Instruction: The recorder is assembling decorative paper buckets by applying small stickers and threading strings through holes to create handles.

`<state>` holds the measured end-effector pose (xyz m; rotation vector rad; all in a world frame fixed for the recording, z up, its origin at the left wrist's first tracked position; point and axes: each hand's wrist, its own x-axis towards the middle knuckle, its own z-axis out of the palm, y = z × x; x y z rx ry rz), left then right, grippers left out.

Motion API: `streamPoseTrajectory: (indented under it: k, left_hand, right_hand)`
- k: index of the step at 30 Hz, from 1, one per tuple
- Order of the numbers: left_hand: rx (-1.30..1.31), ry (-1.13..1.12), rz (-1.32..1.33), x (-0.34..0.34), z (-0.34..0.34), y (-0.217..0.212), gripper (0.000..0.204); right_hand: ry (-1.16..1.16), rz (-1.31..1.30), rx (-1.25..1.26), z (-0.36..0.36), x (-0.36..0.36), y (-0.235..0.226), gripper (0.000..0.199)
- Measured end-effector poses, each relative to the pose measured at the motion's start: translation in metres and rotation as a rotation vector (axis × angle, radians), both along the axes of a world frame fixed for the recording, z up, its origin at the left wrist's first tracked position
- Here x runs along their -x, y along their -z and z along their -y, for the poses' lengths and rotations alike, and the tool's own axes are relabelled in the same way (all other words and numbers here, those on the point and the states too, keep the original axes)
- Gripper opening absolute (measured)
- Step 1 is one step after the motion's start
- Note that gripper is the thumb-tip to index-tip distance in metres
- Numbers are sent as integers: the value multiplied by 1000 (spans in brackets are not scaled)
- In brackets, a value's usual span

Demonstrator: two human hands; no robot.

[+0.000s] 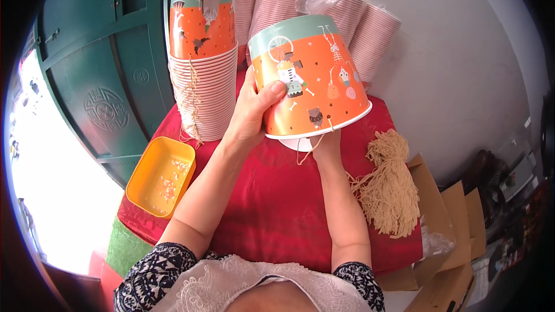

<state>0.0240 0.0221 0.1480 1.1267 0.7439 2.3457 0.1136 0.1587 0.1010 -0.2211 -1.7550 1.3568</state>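
An orange paper bucket [312, 75] with a green band and cartoon skeleton pictures is held upside down over the table, its white rim lowest. My left hand [252, 107] is closed on its left side, thumb lying on the printed wall. From below, my right hand [326, 143] reaches up into the bucket's mouth, its fingers hidden inside. A tan cord [311, 150] hangs from a small hole close to the rim. At the left stands a tall stack of nested buckets [205, 89], an orange one on top, with cords dangling down its side.
A red cloth [254, 208] covers the table. On it lie a yellow tray [134, 180] with small pale bits, left, and a bundle of tan cords [394, 185], right. More bucket stacks [376, 40] stand behind. Cardboard boxes [439, 196] sit at right, a green door [110, 69] at left.
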Motion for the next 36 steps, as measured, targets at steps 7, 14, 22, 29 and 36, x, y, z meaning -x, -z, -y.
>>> streamPoseTrajectory:
  k: [7,14,22,29,36]
  left_hand:
    - [21,-29,-35,2,-3,1,98]
    - [82,-100,-156,-11,-1,-4,114]
    - [45,-180,-428,-20,-10,3,136]
    - [-13,-154,-375,-25,-7,1,136]
    - [-90,36,97,-5,-5,7,80]
  right_hand:
    - [-62,-56,59,2,0,7,49]
    - [-340,-252,-19,-31,13,41,39]
    - [-368,-304,65,-31,12,40,45]
    - [-389,-365,157,-25,11,37,50]
    - [-133,-288,486,10,0,-14,8]
